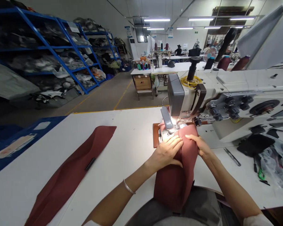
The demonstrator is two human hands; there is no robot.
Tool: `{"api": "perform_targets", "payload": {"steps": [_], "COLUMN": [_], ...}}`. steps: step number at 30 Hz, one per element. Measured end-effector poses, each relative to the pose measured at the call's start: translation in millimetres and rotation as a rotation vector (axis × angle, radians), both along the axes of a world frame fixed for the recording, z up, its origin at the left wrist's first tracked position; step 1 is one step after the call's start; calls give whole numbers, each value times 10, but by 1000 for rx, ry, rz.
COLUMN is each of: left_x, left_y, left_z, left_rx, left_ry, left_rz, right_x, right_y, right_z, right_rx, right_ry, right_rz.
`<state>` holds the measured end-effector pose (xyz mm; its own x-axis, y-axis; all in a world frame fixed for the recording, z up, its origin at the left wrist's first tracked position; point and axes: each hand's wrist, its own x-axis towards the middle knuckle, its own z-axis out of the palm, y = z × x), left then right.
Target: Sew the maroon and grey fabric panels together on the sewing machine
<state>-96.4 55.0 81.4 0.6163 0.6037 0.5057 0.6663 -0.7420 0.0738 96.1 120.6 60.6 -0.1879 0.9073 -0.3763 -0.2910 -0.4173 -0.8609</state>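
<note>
A dark red fabric piece runs from the needle area of the sewing machine down over the table edge to my lap. My left hand lies flat on its left part, fingers stretched forward and thumb apart, just short of the presser foot. With thumb on top and fingers hidden beneath, my right hand grips the fabric's right edge. The fabric's far end sits under the machine head, where a lamp lights it. A second dark red fabric piece lies to the left, a small black item at its edge.
Thread snips lie on the white table to the right. Beyond them are a black cloth piece and clear plastic bags. Blue shelves with bagged goods line the left wall. A person sits far back.
</note>
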Motion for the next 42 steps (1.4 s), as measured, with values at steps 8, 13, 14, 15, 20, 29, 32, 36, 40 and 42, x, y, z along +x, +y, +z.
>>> {"api": "perform_targets", "payload": {"steps": [8,13,14,15,20,29,32,36,40,42], "left_x": [-127,-117,-112,-108,-82,-56,-92,-132,-129,-125], "left_y": [381,411,409,408,415,420,462,515,523,522], "left_z": [-75,-71,-72,-71,-40,-58,-54,3,51,64], "left_rx": [129,95,87,80,60,70,63,17,-10,-24], "left_ry": [183,203,204,203,187,177,195,210,215,217], "left_rz": [-37,-18,-10,-1,40,49,-3,-61,-55,-49], "right_x": [-39,-35,-31,-28,-25,-3,4,15,32,45], "right_y": [58,132,148,165,232,273,299,309,320,351], "right_z": [-27,-96,-114,-128,-119,-54,-52,-15,17,23], "right_rx": [-24,-61,-64,-64,-23,25,42,78,158,180], "right_ry": [11,30,25,18,8,-67,-102,-106,-81,-98], "right_rz": [-53,-45,-42,-40,-21,-6,-48,-93,0,37]}}
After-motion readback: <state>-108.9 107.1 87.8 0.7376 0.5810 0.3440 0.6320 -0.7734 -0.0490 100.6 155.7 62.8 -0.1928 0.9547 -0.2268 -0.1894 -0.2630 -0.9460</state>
